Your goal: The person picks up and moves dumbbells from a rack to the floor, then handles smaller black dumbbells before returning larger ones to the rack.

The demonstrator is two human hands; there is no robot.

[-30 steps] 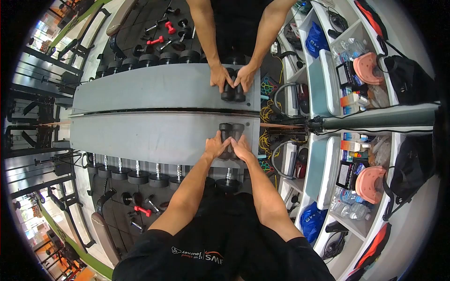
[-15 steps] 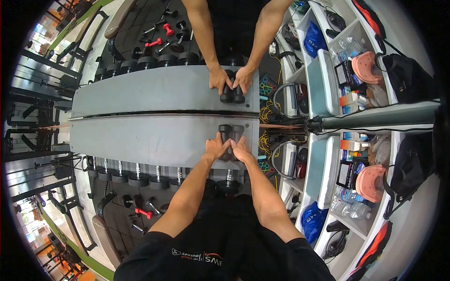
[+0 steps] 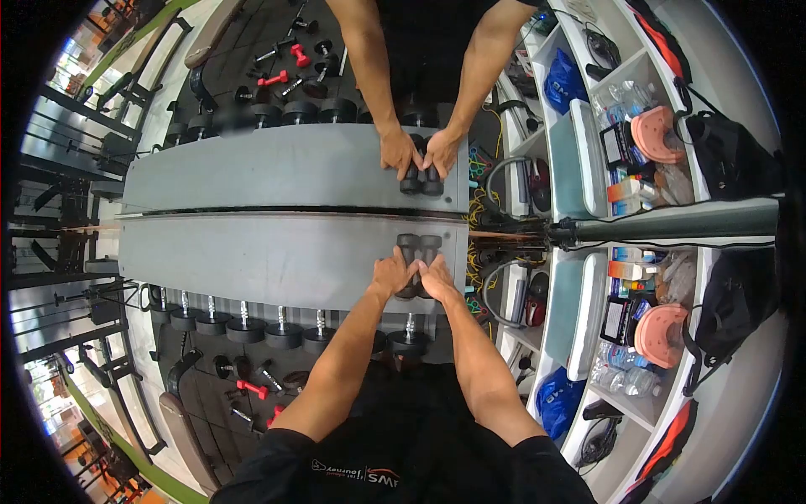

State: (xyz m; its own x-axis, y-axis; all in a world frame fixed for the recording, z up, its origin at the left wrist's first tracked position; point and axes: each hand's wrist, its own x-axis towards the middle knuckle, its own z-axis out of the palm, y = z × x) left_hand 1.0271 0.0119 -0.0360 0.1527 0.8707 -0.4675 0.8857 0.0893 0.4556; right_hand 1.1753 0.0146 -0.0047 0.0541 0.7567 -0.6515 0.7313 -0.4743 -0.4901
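Little has changed over the last second. The view has shifted a touch, while both hands have stayed on the same pair of weights at the same end of the rack.

At the far left, the grey rack top (image 3: 252, 256) runs bare toward its left edge. A row of larger dumbbells (image 3: 243, 326) sits on the tier below its near edge, and a small red dumbbell (image 3: 252, 388) lies on the floor beyond. The mirror (image 3: 277, 168) meets the rack top's far edge and repeats the whole scene upside down, arms included.

Further right, the left hand (image 3: 391, 273) is curled around the near end of the left weight, its thumb pressed to the side. The two black dumbbells (image 3: 418, 245) lie side by side and touching. They point from the near edge toward the mirror, close to the rack top's right edge and resting on its surface. The right hand (image 3: 437, 279) wraps the near end of the right weight in the same way. The two hands are close together, their thumbs almost meeting.

Since the weights have kept their place relative to the right edge, I judge them set down but not yet released.

Right of the rack stand white shelves (image 3: 579, 311) holding water bottles (image 3: 625, 380) and a blue bag (image 3: 558, 395).
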